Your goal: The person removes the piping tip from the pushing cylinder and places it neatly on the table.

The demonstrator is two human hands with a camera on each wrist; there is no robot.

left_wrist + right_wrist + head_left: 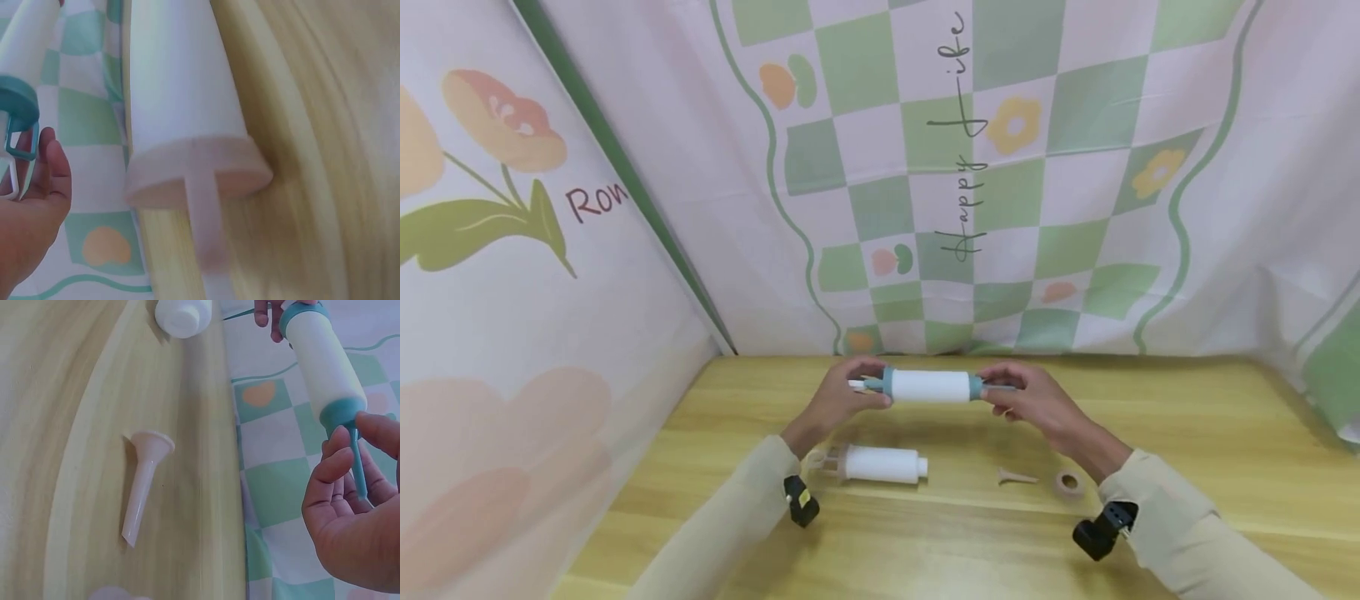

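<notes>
We see a teal-trimmed syringe [930, 387] beyond the pink-trimmed syringe [883, 464]; left hand [841, 392] grips handle [872, 384] end, right hand [1033, 396] pinches nozzle [357, 464] end. Probably light, stiff, slippery; hold by both collars [342, 413].

the held tube [931, 386] is white with teal ends [976, 387], the lying tube [882, 464] white with a pinkish-beige collar [194, 161]. nozzle [1017, 477] and ring [1070, 494] are pinkish beige, the surface [962, 537] yellow wood grain, the sleeves [722, 512] cream, the cloth [1082, 108] checked green and white.
</notes>
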